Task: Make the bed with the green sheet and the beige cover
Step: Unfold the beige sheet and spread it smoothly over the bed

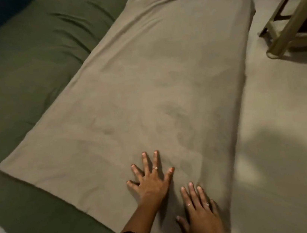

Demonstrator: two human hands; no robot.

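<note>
Both hands, left hand (151,181) and right hand (200,210), are pressing flat, fingers splayed apart, on the beige cover (154,81) at the bed's near edge. Cover is lying along the right side; green sheet (22,78) is showing left. Smoothing likely remaining.

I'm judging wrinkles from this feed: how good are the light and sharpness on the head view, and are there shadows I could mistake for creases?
Head view: dim, warm light, no glare; slightly soft all over, the stool smeared most. A broad shadow falls on the floor right of the beige cover. The green sheet reads very dark. Wide-angle bending at the edges. Left hand and right hand lie flat on the cover.
</note>
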